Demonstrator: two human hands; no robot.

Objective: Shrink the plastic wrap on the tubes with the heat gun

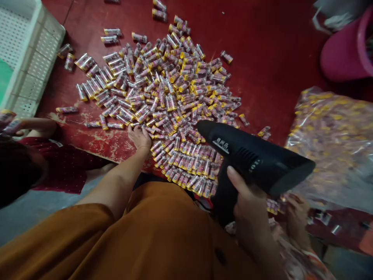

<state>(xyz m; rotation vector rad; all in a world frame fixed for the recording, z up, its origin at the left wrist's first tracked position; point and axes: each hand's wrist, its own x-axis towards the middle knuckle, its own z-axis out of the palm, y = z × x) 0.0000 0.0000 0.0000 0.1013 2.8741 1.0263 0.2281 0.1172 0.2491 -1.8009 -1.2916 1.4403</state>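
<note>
My right hand [250, 198] is wrapped round the handle of a black heat gun [247, 153], whose nozzle points left over the near part of the pile. Small clear tubes [163, 89] with yellow ends and pink-purple labels lie heaped loosely on the red table. Nearest my body, other tubes [189, 163] stand side by side in curved rows, partly hidden behind the heat gun. My left hand [140, 137] rests palm down at the pile's near left edge, fingers apart and touching tubes. Nothing appears gripped in it.
A white plastic crate [43, 58] stands at the left, with a person's hand [37, 126] near it. At right lie a clear bag of tubes [329, 144] and a pink bucket [344, 54]. Another person's hand [297, 214] is close beside my right arm. The red table [262, 42] extends behind.
</note>
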